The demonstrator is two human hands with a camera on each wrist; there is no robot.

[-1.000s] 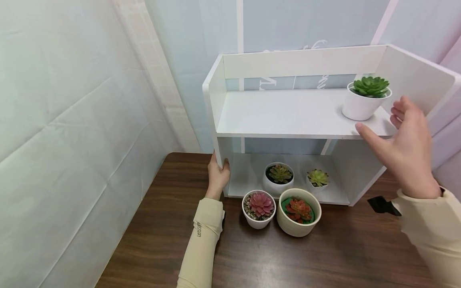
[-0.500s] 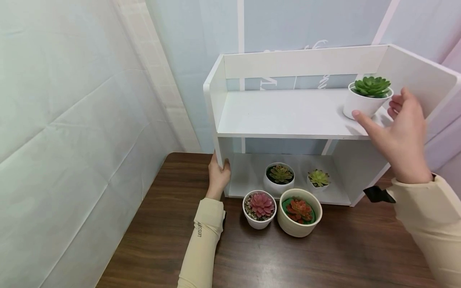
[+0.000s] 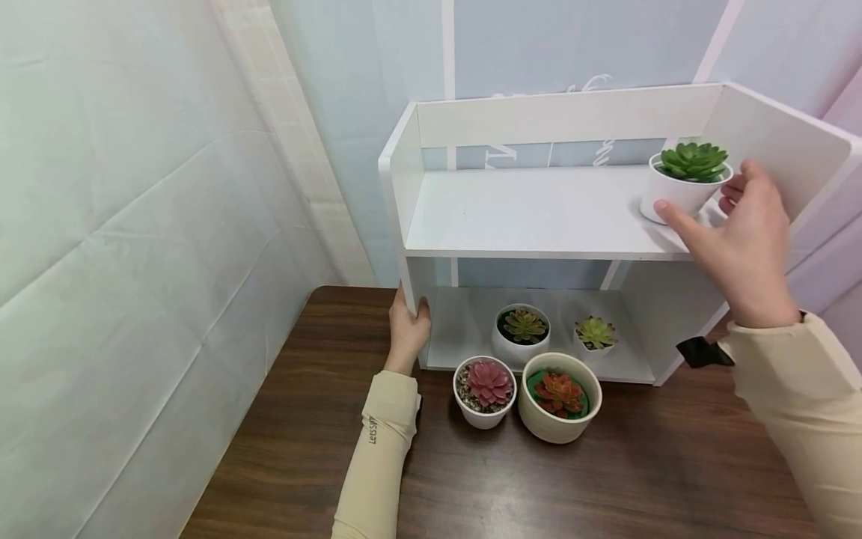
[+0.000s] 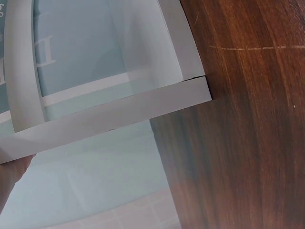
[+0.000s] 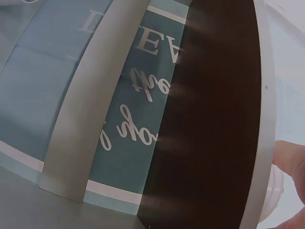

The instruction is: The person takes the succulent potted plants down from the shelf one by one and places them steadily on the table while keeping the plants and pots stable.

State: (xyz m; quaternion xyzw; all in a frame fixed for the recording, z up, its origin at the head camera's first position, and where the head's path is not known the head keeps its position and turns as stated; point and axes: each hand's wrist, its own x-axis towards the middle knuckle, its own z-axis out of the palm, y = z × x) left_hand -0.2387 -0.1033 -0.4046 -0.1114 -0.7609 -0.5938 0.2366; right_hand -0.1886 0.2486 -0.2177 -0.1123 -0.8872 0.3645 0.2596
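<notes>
Blue backdrop (image 3: 579,45), brown tabletop (image 3: 289,449)
White bands (image 3: 449,45) and lettering (image 3: 500,156) marked the backdrop — creased whitish cloth (image 3: 135,187) hung to its left, pinkish fabric (image 3: 842,239) to its right — and the wood-grained tabletop, in the left wrist view, bore a thin pale scratch (image 4: 257,48).

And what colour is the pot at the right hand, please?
The pot is white; the head view shows it best.

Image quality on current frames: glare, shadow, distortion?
Head: soft glare on the tabletop in front of the pink plant, faint shadow on the shelf by the upper white pot. Left wrist: pale strip bows, likely lens distortion. Right wrist: similar bowing; dark panel lacks detail, shadow or colour unclear.
</notes>
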